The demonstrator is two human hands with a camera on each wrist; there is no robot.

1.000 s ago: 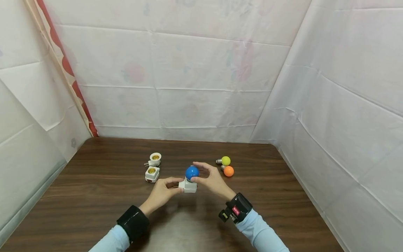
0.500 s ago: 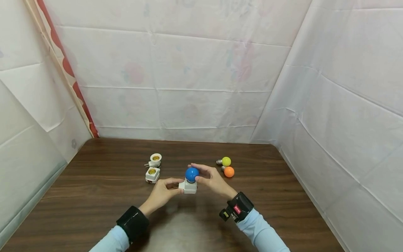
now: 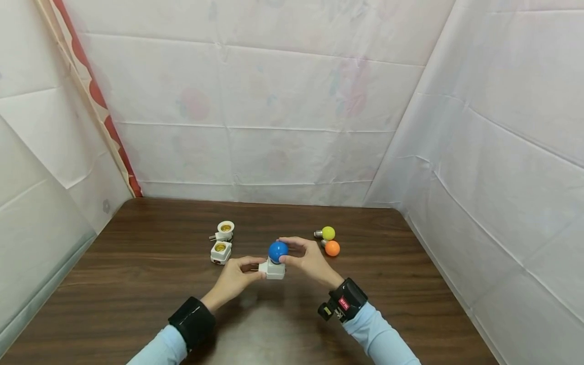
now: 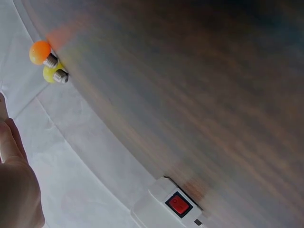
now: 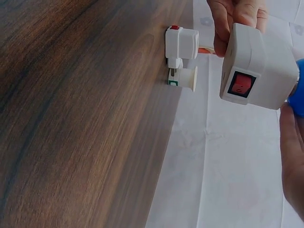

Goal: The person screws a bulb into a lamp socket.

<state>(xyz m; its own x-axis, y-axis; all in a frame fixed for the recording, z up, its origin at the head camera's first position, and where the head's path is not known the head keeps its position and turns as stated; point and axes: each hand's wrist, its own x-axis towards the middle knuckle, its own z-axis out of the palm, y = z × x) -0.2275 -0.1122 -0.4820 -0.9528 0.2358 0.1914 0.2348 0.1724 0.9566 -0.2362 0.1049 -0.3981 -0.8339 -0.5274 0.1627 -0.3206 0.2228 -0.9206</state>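
While the left hand (image 3: 233,280) pinches a boxy socket (image 3: 272,271), the right hand (image 3: 312,261) grips a round bulb (image 3: 277,250) thumb-to-fingertips. The tabletop (image 3: 392,294) is wood-grained.

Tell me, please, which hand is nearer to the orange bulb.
Right. The right hand is just left of the orange bulb, holding the blue bulb; the left hand is farther left, holding the socket under the blue bulb.

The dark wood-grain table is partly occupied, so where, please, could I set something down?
Bare patches lie right of the round orange bulb, towards the white sheet, and left of the two white plastic sockets. The centre is crowded: the left hand holds a third white plastic socket and the right hand a round blue bulb.
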